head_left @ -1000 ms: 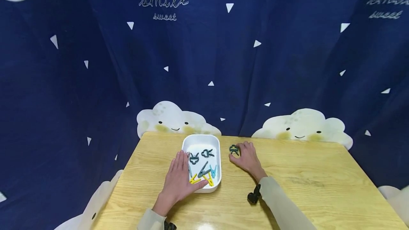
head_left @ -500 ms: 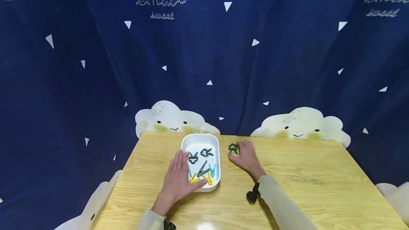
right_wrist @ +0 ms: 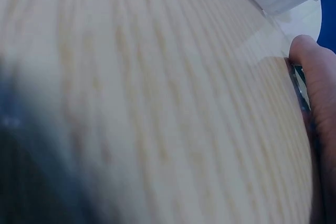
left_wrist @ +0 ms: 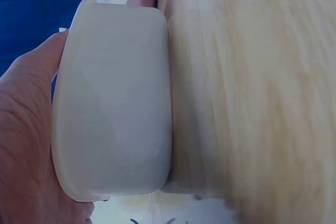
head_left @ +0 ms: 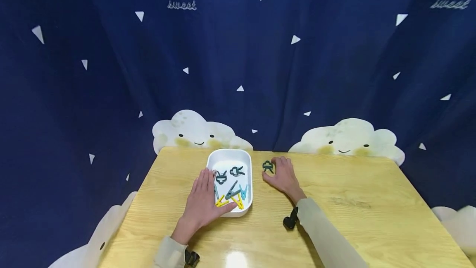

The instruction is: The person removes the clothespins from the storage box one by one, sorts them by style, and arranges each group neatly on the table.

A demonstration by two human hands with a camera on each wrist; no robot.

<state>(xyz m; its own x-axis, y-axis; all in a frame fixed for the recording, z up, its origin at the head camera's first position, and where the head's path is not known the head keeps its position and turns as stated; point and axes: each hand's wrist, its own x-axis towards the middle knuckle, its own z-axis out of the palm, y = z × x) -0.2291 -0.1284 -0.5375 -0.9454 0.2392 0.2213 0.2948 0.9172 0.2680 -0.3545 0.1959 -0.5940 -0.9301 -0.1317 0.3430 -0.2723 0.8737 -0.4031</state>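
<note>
My left hand (head_left: pixel 201 199) lies along the left side of a white tray (head_left: pixel 236 214), fingers straight and thumb spread over the near rim. In the left wrist view that hand (left_wrist: pixel 29 129) meets the tray's rim (left_wrist: pixel 65 103). To the tray's right, my right hand (head_left: pixel 284 177) has thumb and forefinger curled round a dark green spring clip (head_left: pixel 267 166) at the table. The right wrist view catches only part of this hand (right_wrist: pixel 323 87), with a sliver of the clip (right_wrist: pixel 300 85) beside it; the fingertips' contact is partly hidden.
Inside the tray lie two dark green clips (head_left: pixel 222 178), a grey-green clip (head_left: pixel 230 193), a light blue clip (head_left: pixel 243 192) and yellow clips (head_left: pixel 238 202). The left hand partly covers others. A wooden table (head_left: pixel 334 206) extends rightward; a dark blue curtain (head_left: pixel 223 53) hangs behind.
The head view has tilted down slightly, so the whole scene sits higher and a little further left. Both hands, the tray and the dark green clip keep nearly the same places relative to each other.
</note>
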